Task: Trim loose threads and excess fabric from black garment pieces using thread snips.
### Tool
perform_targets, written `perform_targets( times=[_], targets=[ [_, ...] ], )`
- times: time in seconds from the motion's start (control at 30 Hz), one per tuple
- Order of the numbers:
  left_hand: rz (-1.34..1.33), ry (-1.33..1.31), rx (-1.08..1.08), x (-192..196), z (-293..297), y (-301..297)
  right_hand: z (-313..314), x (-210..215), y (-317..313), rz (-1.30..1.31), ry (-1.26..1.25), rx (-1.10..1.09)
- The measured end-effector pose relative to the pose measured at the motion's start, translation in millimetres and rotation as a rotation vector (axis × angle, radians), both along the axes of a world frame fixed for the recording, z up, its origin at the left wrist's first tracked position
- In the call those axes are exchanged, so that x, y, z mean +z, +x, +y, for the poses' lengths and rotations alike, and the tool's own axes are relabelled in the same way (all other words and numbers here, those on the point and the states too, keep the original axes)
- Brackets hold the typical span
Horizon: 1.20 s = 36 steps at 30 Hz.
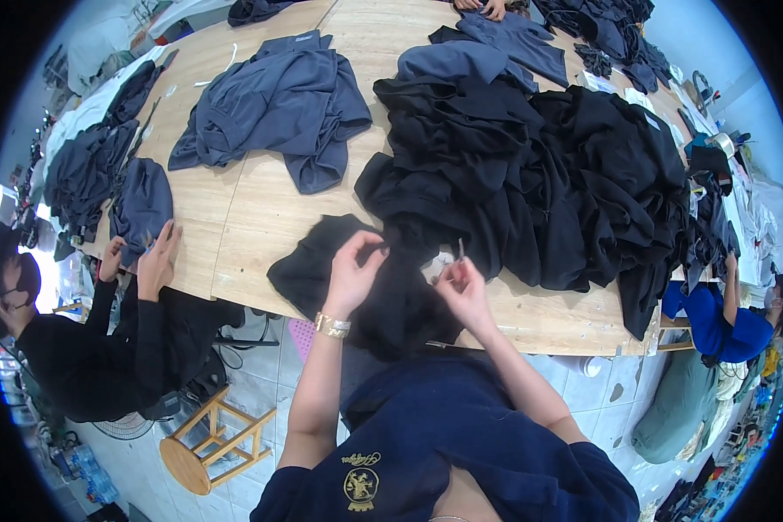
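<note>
- Pinching black garment (406, 309) with left grip (352, 271), thumb and fingertips curled nearly together on cloth.
- Holding small pointed tool (461, 250) in right grip (463, 291), fingers closed round it, tip directed away from body (exact kind too small to tell).
- Found black garment at near edge of desk (265, 204), spread between both forearms and drooping toward lap.
- Noted large heap of black garments (583, 191) just beyond and to right.
- Logged crumpled blue-grey garments (278, 104) farther off, left of heap.
- Observed co-worker (87, 352) at left, hands at another blue-grey garment (143, 200).
- Spotted wooden stool (185, 464) on tiled floor, lower left.
</note>
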<state>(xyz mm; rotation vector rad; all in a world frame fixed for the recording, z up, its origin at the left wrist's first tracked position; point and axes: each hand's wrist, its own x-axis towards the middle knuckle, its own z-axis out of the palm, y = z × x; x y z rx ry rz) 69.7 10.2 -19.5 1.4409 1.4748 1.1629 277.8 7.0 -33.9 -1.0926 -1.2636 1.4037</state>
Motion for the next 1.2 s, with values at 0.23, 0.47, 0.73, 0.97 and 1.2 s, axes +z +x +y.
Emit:
perform_targets(
  times=[0.23,0.47,0.73,0.97,1.2],
  targets=[
    [-0.855,-0.076,0.049,6.0,-26.9,-9.2,17.5,25.2,-11.4,0.125,-0.038,0.052],
    [0.243,0.159,0.638,-2.2,-48.5,23.8,13.0,0.5,-29.6,-0.322,-0.024,0.002],
    [-1.399,-0.458,0.272,30.2,-61.0,73.8,43.5,-14.6,-35.9,-0.626,0.347,-0.080],
    [-1.858,-0.422,0.674,3.0,-34.6,55.5,35.1,5.9,-30.4,-0.401,0.327,-0.207],
    [-1.507,-0.239,0.658,36.6,-46.3,43.0,-1.6,18.7,10.1,-0.378,0.319,-0.216]
  ],
)
